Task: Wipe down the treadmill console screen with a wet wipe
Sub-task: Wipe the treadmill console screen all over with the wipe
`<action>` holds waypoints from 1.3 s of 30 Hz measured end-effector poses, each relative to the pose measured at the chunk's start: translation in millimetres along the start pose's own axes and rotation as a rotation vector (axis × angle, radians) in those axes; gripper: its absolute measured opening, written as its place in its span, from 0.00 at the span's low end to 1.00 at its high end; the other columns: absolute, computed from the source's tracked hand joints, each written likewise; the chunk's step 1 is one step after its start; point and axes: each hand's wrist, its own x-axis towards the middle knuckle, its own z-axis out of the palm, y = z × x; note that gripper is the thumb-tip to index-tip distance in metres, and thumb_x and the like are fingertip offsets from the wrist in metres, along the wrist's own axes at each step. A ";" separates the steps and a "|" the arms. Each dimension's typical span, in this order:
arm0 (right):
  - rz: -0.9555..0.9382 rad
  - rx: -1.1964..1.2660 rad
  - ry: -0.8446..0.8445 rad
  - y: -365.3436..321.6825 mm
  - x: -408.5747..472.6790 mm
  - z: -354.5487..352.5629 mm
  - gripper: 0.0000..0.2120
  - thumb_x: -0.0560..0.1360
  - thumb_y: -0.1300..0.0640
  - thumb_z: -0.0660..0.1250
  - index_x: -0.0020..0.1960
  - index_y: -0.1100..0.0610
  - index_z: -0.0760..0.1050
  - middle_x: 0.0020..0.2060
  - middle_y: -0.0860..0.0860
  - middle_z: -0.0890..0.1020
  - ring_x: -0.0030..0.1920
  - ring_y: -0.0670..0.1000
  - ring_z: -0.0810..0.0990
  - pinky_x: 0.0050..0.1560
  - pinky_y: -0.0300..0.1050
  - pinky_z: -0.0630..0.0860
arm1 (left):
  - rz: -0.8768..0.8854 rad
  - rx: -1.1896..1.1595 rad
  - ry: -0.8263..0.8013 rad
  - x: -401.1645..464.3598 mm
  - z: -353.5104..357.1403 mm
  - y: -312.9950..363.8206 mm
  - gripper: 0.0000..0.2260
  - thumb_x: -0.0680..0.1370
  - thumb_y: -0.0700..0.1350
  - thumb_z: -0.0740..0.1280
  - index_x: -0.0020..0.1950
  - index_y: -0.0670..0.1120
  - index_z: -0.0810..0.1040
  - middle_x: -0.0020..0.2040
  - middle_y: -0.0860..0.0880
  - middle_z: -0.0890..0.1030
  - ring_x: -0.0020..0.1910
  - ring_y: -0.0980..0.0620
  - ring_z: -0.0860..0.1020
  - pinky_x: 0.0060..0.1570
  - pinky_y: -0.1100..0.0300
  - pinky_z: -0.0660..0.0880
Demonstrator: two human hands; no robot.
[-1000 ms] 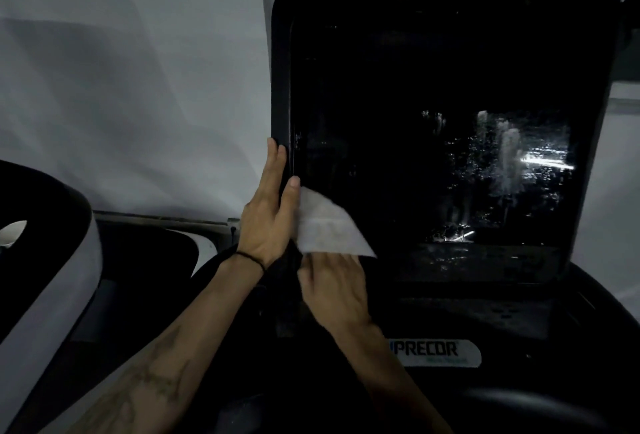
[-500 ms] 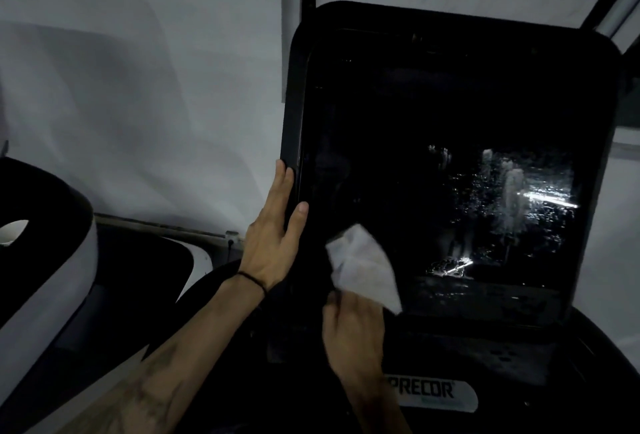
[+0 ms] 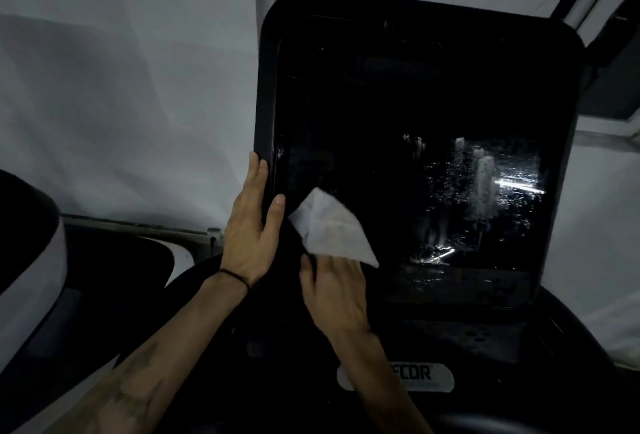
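Pressing wipe point(image 3: 330, 231) to screen point(image 3: 398, 143), right hand point(image 3: 334, 290); left hand point(image 3: 251, 226) on bezel.

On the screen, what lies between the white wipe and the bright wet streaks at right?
In the head view, only bare dark glass of the black treadmill console screen separates the white wet wipe from the glistening wet streaks.
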 end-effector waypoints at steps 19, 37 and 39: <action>0.032 0.047 0.003 -8.1 -13.9 8.7 0.22 0.83 0.47 0.57 0.64 0.61 0.80 0.57 0.59 0.84 0.57 0.59 0.83 0.60 0.50 0.79 | 0.035 0.107 -0.014 2.2 -1.4 -4.1 0.30 0.84 0.60 0.50 0.85 0.52 0.51 0.84 0.61 0.48 0.78 0.64 0.54 0.70 0.79 0.48; 0.130 -0.070 0.036 18.4 -25.9 -2.4 0.20 0.82 0.50 0.59 0.60 0.63 0.81 0.52 0.62 0.85 0.52 0.62 0.85 0.56 0.54 0.80 | 0.051 0.130 -0.046 0.1 -0.2 -2.9 0.32 0.84 0.62 0.49 0.85 0.51 0.48 0.85 0.61 0.44 0.83 0.54 0.54 0.76 0.71 0.47; 0.030 -0.027 -0.019 5.9 -28.8 5.1 0.21 0.81 0.49 0.60 0.63 0.62 0.81 0.56 0.60 0.85 0.56 0.60 0.83 0.61 0.51 0.77 | 0.047 0.126 -0.032 0.4 2.4 -3.4 0.32 0.84 0.62 0.50 0.85 0.51 0.48 0.85 0.60 0.45 0.82 0.53 0.56 0.77 0.65 0.51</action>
